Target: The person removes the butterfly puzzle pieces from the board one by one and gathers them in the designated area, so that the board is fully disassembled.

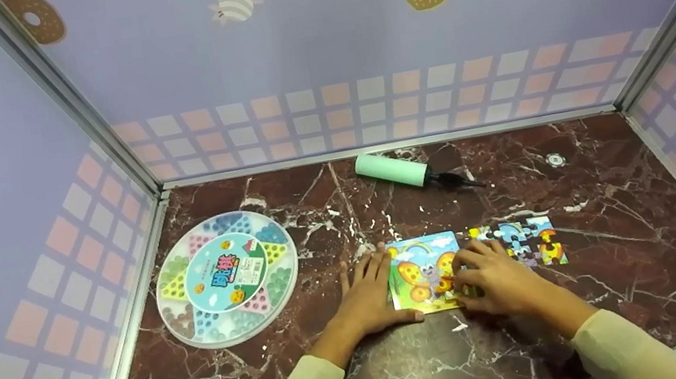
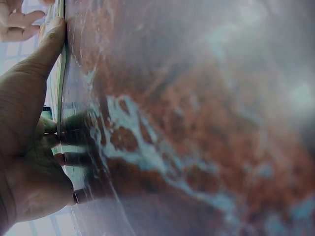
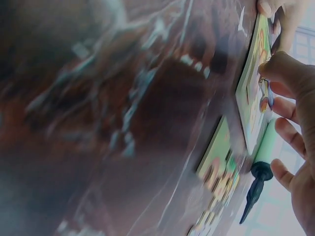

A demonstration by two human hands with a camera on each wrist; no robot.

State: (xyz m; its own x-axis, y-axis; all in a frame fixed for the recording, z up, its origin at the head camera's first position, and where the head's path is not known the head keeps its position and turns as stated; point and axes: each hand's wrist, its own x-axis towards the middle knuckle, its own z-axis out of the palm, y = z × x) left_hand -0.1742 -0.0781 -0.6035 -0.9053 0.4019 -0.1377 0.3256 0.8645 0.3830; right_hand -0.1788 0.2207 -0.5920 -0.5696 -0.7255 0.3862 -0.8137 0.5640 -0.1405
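A square puzzle board (image 1: 423, 257) with a butterfly and rainbow picture lies on the dark red marbled tabletop. My left hand (image 1: 369, 300) rests along its left side, fingers extended and thumb tip at the lower edge. Over the board's right part, my right hand (image 1: 494, 276) has thumb and fingers bent close together. The right wrist view shows a small colourful puzzle piece (image 3: 265, 93) pinched between them, low over the board. Several loose puzzle pieces (image 1: 550, 244) lie just right of the board, partly hidden behind the right hand in the head view.
A round Chinese checkers set (image 1: 226, 278) under a clear lid lies at the left. Behind the board is a mint green hand pump (image 1: 392, 169) with a black nozzle. A small white disc (image 1: 555, 160) sits at the back right. Patterned panels (image 1: 329, 48) enclose three sides.
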